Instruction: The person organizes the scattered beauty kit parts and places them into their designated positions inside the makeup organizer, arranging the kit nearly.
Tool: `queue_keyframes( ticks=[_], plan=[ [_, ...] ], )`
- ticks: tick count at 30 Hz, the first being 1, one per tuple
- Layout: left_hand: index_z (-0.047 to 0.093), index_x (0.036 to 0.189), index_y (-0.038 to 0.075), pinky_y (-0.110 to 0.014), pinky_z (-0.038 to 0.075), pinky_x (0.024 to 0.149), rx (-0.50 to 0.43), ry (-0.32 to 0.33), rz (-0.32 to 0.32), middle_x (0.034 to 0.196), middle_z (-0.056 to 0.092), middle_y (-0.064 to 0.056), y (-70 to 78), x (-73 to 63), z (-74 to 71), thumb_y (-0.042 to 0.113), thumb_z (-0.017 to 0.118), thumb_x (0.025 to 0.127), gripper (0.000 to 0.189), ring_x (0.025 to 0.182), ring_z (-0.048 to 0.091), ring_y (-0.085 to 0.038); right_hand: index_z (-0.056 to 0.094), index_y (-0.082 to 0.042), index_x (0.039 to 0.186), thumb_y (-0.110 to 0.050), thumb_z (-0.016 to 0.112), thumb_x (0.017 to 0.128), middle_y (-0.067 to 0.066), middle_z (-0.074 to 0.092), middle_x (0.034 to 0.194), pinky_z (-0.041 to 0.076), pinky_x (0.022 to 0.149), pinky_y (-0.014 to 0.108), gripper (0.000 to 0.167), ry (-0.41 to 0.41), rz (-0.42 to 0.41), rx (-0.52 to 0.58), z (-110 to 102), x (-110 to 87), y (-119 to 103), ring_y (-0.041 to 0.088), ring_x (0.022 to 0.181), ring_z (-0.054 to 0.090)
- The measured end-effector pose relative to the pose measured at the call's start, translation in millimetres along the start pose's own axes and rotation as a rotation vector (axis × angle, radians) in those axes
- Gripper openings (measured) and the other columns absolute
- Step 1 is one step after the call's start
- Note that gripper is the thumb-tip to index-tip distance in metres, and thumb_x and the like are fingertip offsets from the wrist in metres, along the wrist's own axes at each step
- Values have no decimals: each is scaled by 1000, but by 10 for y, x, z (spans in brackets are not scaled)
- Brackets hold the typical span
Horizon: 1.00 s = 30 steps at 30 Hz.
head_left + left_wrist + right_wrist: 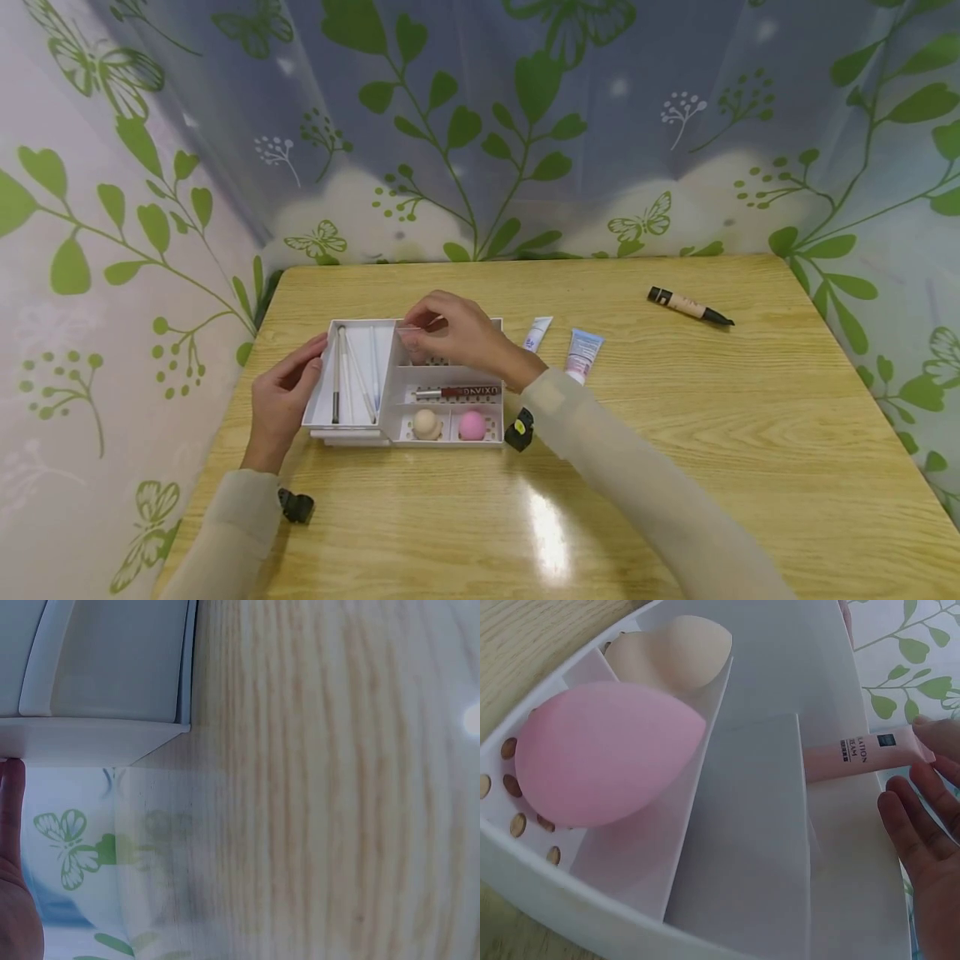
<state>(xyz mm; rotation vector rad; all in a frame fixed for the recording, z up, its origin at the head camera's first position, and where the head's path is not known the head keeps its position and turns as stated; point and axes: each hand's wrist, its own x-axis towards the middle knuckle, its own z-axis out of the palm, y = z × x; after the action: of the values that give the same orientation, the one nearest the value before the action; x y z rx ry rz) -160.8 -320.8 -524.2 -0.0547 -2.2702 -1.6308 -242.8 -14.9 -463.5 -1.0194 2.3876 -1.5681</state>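
Observation:
My right hand (467, 335) reaches over the back compartment of a white organizer box (392, 385). Between thumb and fingers it pinches the end of a pink cream tube (862, 755), whose other end dips behind a divider. My left hand (277, 402) rests against the box's left side, fingers stretched along the wall. Thin brushes or sticks (336, 385) lie in the left tray. In the right-hand compartments are a dark red lip gloss tube (468, 392), a beige makeup sponge (427, 424) and a pink makeup sponge (472, 426).
Right of the box lie a small white tube (537, 334) and a blue and white tube (582, 354). A black and beige pen-like item (690, 307) is farther off at the back right. Patterned curtains (480, 158) surround the wooden table (712, 467).

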Motion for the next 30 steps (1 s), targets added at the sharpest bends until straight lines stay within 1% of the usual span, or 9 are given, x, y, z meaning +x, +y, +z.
queue_keyframes(
  ticks=[3, 10, 13, 16, 22, 25, 30],
  plan=[
    [77, 136, 8, -9, 51, 105, 1, -1, 6, 147, 72, -10, -2, 1, 0, 13, 67, 108, 30, 129, 66, 5, 75, -5, 121, -19, 80, 101, 6, 73, 117, 62, 103, 31, 26, 6, -1, -12, -54, -31, 8, 18, 110, 71],
    [77, 135, 7, -9, 51, 105, 12, 1, 11, 146, 72, -10, -10, 2, 0, 13, 67, 109, 30, 129, 66, 5, 74, 0, 123, -14, 82, 99, 12, 73, 121, 62, 101, 30, 30, 20, -15, -32, -212, -103, 52, 25, 112, 72],
    [77, 136, 7, -9, 51, 105, 21, 1, 2, 147, 72, -9, -3, -2, 1, 14, 67, 109, 30, 129, 66, 5, 74, -1, 124, -14, 83, 98, 12, 73, 122, 62, 101, 31, 30, 25, -6, -47, -286, -140, 64, 25, 113, 71],
    [77, 136, 8, -9, 50, 105, 24, 3, -6, 147, 72, -7, 2, -5, 0, 15, 67, 109, 30, 129, 66, 6, 75, -3, 124, -15, 83, 98, 12, 73, 122, 63, 101, 35, 29, 34, 2, -56, -355, -179, 81, 25, 113, 71],
    [77, 137, 7, -9, 51, 105, 23, 4, -8, 147, 72, -7, 1, -5, 3, 15, 66, 109, 31, 129, 66, 5, 76, -6, 121, -15, 82, 99, 10, 73, 121, 62, 103, 44, 25, 58, 10, -33, -483, -264, 110, 25, 112, 71],
    [77, 136, 7, -9, 51, 105, 17, 5, -5, 146, 73, -7, -3, -5, 3, 14, 66, 109, 30, 129, 66, 5, 76, -7, 121, -16, 82, 100, 11, 73, 122, 62, 103, 44, 24, 72, 18, -30, -548, -304, 135, 25, 113, 71],
    [77, 136, 7, -9, 51, 106, 6, 2, 1, 146, 73, -8, 3, -5, 2, 14, 67, 109, 30, 129, 66, 5, 75, -8, 124, -17, 80, 101, 14, 74, 125, 62, 103, 41, 25, 106, 38, -43, -657, -369, 205, 26, 115, 72]
  ],
)
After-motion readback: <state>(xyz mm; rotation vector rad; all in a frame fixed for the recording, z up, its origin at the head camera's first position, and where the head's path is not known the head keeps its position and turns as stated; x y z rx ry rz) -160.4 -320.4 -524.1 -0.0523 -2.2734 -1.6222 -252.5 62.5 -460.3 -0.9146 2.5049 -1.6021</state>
